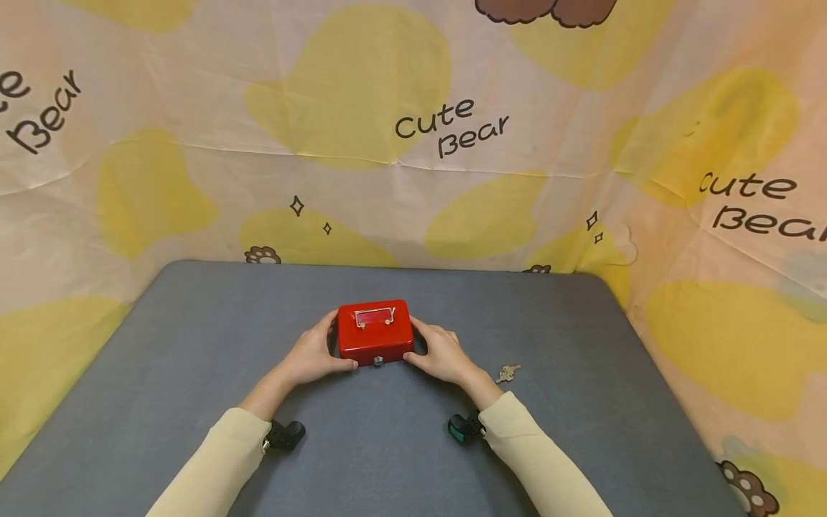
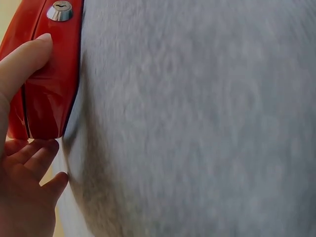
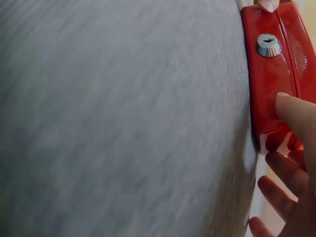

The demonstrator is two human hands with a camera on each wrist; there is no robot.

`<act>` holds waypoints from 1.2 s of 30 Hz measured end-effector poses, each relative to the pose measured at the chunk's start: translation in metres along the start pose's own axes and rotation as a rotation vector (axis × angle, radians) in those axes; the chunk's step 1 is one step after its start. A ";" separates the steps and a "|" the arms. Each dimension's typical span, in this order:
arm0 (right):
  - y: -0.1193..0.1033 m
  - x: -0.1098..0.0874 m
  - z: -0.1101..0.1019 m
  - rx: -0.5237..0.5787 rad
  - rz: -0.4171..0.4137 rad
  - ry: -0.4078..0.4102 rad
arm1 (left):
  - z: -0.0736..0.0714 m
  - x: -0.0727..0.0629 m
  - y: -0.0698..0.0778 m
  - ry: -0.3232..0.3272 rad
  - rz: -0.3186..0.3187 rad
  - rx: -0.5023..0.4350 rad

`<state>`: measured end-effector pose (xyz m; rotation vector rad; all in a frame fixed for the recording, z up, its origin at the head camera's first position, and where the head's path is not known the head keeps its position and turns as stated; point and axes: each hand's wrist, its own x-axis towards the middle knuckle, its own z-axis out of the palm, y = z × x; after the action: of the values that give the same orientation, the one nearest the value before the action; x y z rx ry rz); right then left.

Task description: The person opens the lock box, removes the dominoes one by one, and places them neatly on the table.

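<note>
A red metal cash box with a folding wire handle on its lid sits on the grey table. Its silver keyhole lock faces the person. My left hand grips the box's left end, the thumb laid across the front below the lid seam and the fingers at the side. At the other end my right hand holds it likewise, its thumb on the front face. The lid is down. Fingertips behind the box are hidden in the head view.
Small keys lie on the table to the right, close by the right wrist. Each wrist wears a black strap-on device. A printed cloth hangs behind the table and along its sides.
</note>
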<state>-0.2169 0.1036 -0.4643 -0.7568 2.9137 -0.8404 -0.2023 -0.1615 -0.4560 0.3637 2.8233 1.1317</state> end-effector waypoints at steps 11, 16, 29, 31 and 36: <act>0.010 -0.015 -0.010 -0.008 0.009 0.018 | 0.012 0.004 0.013 -0.012 0.020 0.001; 0.015 -0.021 -0.013 -0.004 0.000 0.032 | 0.017 0.005 0.018 -0.019 0.045 -0.005; 0.028 -0.032 -0.024 0.027 0.018 -0.037 | 0.029 0.008 0.029 -0.029 0.071 -0.022; 0.029 -0.032 -0.025 0.025 0.018 -0.036 | 0.031 0.008 0.031 -0.032 0.076 -0.024; 0.032 -0.033 -0.027 0.050 0.034 -0.039 | 0.032 0.008 0.035 -0.043 0.082 -0.039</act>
<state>-0.2059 0.1560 -0.4612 -0.7098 2.8513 -0.8819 -0.1986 -0.1134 -0.4549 0.4990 2.7685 1.1779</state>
